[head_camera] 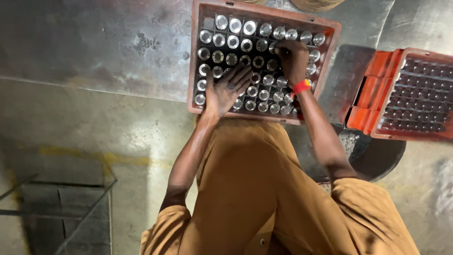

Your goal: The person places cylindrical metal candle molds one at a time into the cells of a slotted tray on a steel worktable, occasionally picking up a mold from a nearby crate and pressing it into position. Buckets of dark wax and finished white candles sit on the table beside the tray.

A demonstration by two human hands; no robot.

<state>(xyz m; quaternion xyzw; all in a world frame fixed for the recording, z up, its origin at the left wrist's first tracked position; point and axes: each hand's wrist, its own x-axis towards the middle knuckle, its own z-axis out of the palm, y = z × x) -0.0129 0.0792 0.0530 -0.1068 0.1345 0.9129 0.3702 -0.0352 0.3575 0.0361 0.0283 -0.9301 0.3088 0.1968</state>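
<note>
Left hand: your left hand [225, 89] lies spread, fingers apart and palm down, on the tops of the metal cylinders [245, 45] in the lower left part of the red crate [194, 61]; a ring sits on one finger. It presses or rests on them and grips nothing that shows.

Right hand: your right hand [293, 59] is curled, fingers bent down among the cylinders near the crate's right side, with a red band [302, 86] at the wrist. You seem to be pinching one cylinder, but the fingertips are hidden by the back of the hand, so I cannot tell if it is closed on a piece.

Cylinders: shiny, round, standing upright in a grid of compartments, filling most of the crate, which sits on the metal desk [94, 42] right in front of you.

Hidden or unclear: the crate's far edge is cut by the top of the frame; the cylinders under both hands do not show. Your brown clothing [250, 189] covers the floor below the crate.

Around: a second red crate [377, 94] lies to your right, well apart, its contents dark and hard to make out. A dark metal frame [71, 208] stands at lower left.
</note>
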